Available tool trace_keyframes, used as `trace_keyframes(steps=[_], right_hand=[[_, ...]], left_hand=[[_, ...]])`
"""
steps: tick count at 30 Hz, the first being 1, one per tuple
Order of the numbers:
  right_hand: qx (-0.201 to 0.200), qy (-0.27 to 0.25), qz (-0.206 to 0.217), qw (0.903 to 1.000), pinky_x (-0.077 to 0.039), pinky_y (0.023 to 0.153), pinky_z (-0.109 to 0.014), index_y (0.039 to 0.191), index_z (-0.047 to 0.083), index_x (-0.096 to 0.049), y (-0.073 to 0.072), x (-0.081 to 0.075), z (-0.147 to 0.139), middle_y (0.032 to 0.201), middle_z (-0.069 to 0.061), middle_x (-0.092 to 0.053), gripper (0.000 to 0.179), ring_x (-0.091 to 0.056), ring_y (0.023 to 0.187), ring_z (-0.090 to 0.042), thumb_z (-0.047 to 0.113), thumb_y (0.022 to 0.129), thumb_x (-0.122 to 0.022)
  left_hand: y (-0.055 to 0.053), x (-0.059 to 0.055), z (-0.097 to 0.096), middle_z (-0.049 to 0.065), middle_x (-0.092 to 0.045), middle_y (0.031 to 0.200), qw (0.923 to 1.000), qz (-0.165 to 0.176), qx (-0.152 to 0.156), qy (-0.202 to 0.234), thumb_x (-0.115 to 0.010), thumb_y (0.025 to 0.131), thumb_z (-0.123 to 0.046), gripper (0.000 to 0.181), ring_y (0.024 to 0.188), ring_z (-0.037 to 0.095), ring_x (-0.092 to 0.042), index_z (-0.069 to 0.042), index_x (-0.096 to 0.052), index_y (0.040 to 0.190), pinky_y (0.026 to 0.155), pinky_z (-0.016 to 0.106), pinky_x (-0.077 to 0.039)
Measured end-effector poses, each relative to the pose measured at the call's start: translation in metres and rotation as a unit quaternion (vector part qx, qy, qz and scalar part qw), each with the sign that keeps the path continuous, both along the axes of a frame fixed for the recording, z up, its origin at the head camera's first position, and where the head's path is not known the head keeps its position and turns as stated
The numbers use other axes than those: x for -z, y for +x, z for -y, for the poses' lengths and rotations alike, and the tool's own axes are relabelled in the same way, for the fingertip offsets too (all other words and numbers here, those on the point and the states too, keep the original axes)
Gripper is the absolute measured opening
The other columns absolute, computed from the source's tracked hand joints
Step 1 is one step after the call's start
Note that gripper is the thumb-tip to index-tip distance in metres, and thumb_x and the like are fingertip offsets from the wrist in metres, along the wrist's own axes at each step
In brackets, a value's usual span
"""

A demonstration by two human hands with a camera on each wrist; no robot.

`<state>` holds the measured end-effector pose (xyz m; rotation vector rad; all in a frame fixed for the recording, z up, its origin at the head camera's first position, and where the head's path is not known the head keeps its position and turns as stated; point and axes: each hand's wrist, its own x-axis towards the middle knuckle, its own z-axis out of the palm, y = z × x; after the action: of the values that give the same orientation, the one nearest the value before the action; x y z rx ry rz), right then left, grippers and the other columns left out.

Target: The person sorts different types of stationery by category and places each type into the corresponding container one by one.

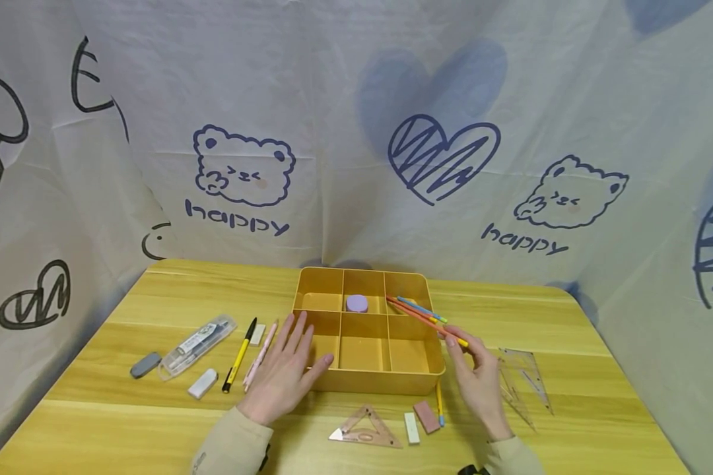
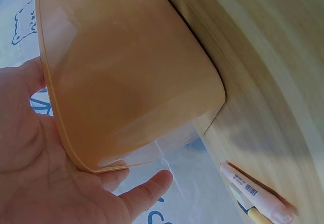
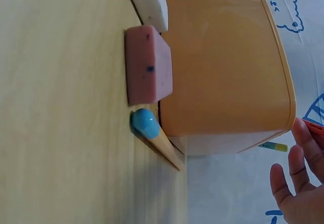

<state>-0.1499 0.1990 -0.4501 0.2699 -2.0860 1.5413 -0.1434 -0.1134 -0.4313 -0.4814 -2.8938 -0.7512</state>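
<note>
A yellow-orange box (image 1: 368, 381) with several compartments stands on the table. My left hand (image 1: 285, 373) rests on its front left corner, fingers straight and spread; the left wrist view shows the palm by the rim. My right hand (image 1: 474, 376), at the box's right rim, pinches a red pencil (image 1: 430, 323) near its yellow end. The other end of this pencil points into the back right compartment. Beside it a blue pencil (image 1: 412, 305) lies across that compartment, its green end (image 3: 275, 146) sticking out past the rim. A small purple object (image 1: 357, 303) sits in the back middle compartment.
Left of the box lie a pink pen (image 1: 261, 353), a yellow-black pen (image 1: 239, 356), erasers and a clear case (image 1: 197, 344). In front are a triangle ruler (image 1: 365, 429), a white eraser (image 1: 412, 428), a pink eraser (image 1: 426, 417) and a blue-tipped pencil (image 1: 440, 402). Clear set squares (image 1: 525, 382) lie right.
</note>
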Motion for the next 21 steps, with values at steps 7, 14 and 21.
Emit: trace_keyframes(steps=[7,14,21], right_hand=[[-0.005,0.018,0.032,0.9993,-0.044,0.080,-0.014,0.127,-0.004,-0.066,0.0002,-0.0006,0.0006,0.109,-0.020,-0.075,0.029,-0.061,0.102,0.005,-0.001,0.101,-0.055],[-0.016,0.040,0.034,0.9985,-0.044,0.081,-0.012,0.132,-0.004,-0.063,0.0012,-0.0026,0.0021,0.114,-0.026,-0.072,0.032,-0.057,0.101,0.008,0.002,0.103,-0.052],[-0.004,0.014,0.009,0.9999,-0.047,0.079,-0.011,0.130,-0.008,-0.062,0.0019,-0.0007,0.0026,0.100,-0.001,-0.075,0.033,-0.060,0.088,0.006,-0.006,0.098,-0.056]], left_hand=[[-0.0009,0.0012,0.0003,0.024,-0.022,0.165,1.0000,-0.003,-0.002,-0.002,-0.050,0.104,-0.045,0.071,0.156,0.043,-0.013,0.010,-0.040,0.148,0.127,0.061,-0.016],[-0.0003,0.0000,-0.0001,0.024,-0.023,0.165,1.0000,0.000,-0.001,0.001,-0.049,0.104,-0.045,0.070,0.156,0.043,-0.014,0.009,-0.040,0.148,0.126,0.061,-0.016],[-0.0001,0.0000,-0.0003,0.024,-0.022,0.166,1.0000,0.005,-0.004,-0.002,-0.049,0.105,-0.045,0.071,0.156,0.043,-0.013,0.009,-0.040,0.149,0.127,0.060,-0.016]])
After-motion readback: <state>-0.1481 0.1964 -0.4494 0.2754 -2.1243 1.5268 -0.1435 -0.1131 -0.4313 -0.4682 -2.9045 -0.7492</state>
